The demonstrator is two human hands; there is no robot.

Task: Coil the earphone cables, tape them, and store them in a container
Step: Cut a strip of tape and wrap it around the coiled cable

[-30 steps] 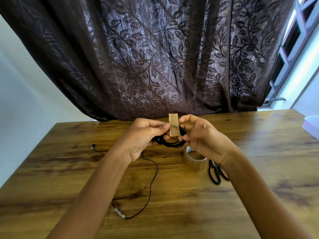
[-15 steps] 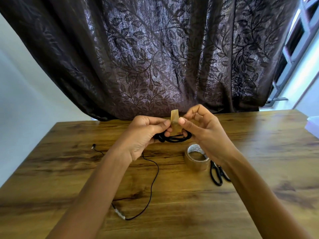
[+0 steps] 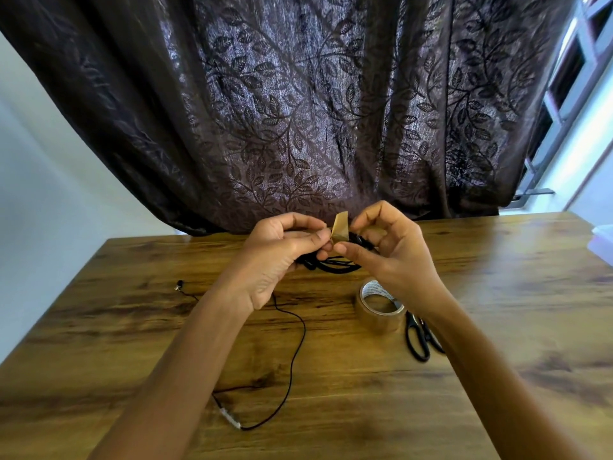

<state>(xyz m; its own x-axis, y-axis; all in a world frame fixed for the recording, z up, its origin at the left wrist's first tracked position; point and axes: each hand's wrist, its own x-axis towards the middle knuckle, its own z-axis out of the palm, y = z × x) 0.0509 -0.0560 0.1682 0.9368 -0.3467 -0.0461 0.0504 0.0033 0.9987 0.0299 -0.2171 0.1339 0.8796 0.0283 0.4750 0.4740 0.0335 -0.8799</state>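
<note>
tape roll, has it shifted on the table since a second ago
No. The tape roll sits in the same spot on the wooden table, touching the handles of the black scissors on its right, as before.

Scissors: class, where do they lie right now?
In the head view, the black scissors lie on the table right of centre, beside the tape roll, partly under the right forearm.

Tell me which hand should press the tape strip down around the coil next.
Probably the right hand: its thumb and fingers already pinch the tape strip where it meets the coiled cable. The left hand grips the coil, steadying it.
</note>
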